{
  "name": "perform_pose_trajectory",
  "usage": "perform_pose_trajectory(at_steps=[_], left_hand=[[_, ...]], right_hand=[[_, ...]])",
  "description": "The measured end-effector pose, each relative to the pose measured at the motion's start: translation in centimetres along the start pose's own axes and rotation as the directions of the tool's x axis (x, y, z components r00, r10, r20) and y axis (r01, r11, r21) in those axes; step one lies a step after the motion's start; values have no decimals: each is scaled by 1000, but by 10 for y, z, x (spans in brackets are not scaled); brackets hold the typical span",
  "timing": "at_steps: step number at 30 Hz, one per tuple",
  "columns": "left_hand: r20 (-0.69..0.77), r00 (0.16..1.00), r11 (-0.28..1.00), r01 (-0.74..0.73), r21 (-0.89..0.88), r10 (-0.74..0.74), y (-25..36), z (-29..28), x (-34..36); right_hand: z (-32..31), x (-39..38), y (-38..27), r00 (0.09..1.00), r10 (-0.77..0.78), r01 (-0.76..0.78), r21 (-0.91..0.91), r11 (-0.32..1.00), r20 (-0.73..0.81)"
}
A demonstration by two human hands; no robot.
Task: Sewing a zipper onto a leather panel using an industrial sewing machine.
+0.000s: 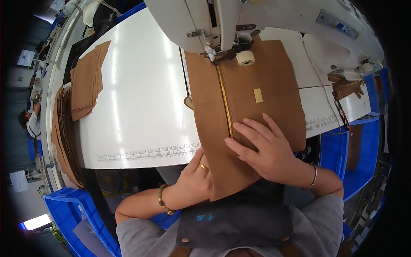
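Observation:
A brown leather-like panel (274,70) with a gold-toothed zipper (226,100) along it lies under the head of a sewing machine (216,30). The zipper's far end runs in beneath the presser foot (216,59). A small cream tab (257,95) sits on the panel right of the zipper. My right hand (267,152) lies flat on the panel with its fingers stretched out, the tips beside the zipper. At the near left edge my left hand (192,180) grips the panel; its fingertips are hidden beneath it.
White table (141,94) has a printed ruler (145,153) along its front edge. Brown cut pieces (90,81) are stacked at left, more hanging over the edge (66,132). Blue bins (79,214) stand either side. Brown strips (346,89) and scissors-like red-handled tool (342,113) lie right.

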State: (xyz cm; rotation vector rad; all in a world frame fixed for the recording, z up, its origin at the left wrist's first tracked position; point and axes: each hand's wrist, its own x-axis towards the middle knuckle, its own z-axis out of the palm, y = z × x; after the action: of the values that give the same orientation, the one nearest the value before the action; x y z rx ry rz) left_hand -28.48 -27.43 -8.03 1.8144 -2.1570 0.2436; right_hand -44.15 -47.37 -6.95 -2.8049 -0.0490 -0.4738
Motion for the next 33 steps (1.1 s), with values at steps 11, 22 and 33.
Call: perform_pose_trajectory(at_steps=[11,22,33], left_hand=[[-118,930,910,306,-279,-349,-54,-28,13],[159,947,952,294,-80,-279,-61,-10,53],[133,959,959,264,-101,-250,-62,-7,53]], right_hand=[[5,-7,-12,999,-53,53,-92,994,11],[-13,9,9,988,-130,127,31,991,80],[-7,44,42,998,-10,14,-64,998,67]])
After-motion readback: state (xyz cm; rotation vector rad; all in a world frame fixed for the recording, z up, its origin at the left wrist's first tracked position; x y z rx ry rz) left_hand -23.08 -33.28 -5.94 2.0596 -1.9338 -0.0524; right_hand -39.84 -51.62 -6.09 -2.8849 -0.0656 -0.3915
